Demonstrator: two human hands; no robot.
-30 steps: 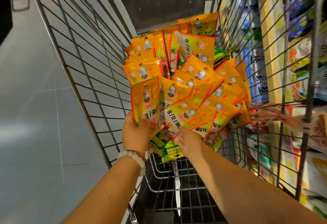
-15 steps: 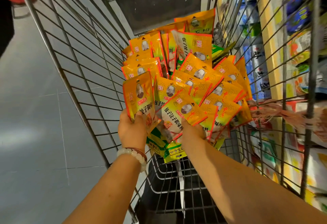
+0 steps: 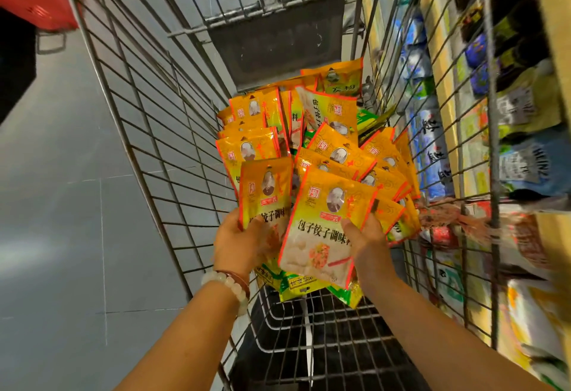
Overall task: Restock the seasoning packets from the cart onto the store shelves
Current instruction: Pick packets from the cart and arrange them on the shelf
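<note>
While both hands are down in the cart (image 3: 173, 131), each has a yellow packet: the right hand (image 3: 367, 245) pinches the front packet (image 3: 327, 223) at centre frame, thumb on its face and fingers behind, and the left hand (image 3: 238, 242) grips a second packet (image 3: 265, 196) just left of it, fingers curled round its lower edge. The two packets overlap slightly. Behind them, toward upper centre, lies the heap (image 3: 324, 131) of the same packets, with a few green ones (image 3: 296, 285) poking out below.

The step seems to be gathering a handful for the shelves (image 3: 509, 112), which show through the wire at the right of the frame. To do it well, square the two packets into one stack in one hand, edges aligned, so that the other hand is free to take more; lift straight up so neighbours are not dragged along. The glossy film will likely slide, so hold near the sealed edge.

Wire walls close in on both sides, nearest on the right. Open room lies above and toward the bottom of the frame. Shelf contents are blurred, so the right slot cannot be made out.
</note>
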